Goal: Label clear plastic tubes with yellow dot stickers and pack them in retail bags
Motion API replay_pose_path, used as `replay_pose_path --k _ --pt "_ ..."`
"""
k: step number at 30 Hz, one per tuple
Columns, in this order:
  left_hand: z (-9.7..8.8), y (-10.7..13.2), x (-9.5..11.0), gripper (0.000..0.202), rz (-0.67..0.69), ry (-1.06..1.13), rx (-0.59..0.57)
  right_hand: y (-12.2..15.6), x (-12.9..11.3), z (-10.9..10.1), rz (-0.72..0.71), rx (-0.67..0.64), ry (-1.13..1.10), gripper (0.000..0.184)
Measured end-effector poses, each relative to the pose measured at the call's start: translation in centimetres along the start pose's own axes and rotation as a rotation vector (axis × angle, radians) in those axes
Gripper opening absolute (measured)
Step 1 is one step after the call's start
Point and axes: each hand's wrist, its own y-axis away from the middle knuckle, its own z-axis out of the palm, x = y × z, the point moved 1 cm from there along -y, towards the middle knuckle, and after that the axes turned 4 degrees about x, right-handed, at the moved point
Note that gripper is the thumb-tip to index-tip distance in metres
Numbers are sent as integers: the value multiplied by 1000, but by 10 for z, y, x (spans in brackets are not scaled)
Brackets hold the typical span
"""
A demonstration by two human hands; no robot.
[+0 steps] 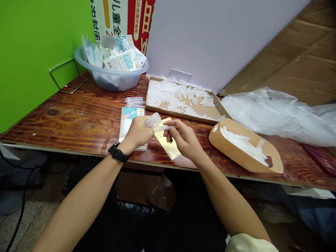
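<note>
Over a table (pixel 78 127), left hand (pixel 135 133) faces right hand (pixel 182 140).

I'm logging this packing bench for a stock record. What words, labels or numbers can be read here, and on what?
White and yellow poster board: "儿童全", large characters; the rest is cut off.
Red panel: large characters, too cropped to read.
Packets in the basin: labels too small to read.
Blue and white card: print too small to read.
Yellow sheet: rows of dots, no readable text.
</note>
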Motion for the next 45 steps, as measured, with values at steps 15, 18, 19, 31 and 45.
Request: replay_pose_path --k 15,18,19,31,45 --pt "0 -2 -7 25 -22 66 -32 -2 3 -2 110 118 -155 25" --pt "-1 -2 -7 26 -37 25 -47 -2 1 -4 95 87 -126 22" --pt "0 -3 -8 26 -49 25 -43 -2 0 -6 89 87 -116 21" --pt "2 7 6 10 -109 -82 -265 -7 -13 -11 -59 118 50 16" --pt "4 11 7 2 -90 -195 -284 -1 -7 -5 119 39 -176 29"
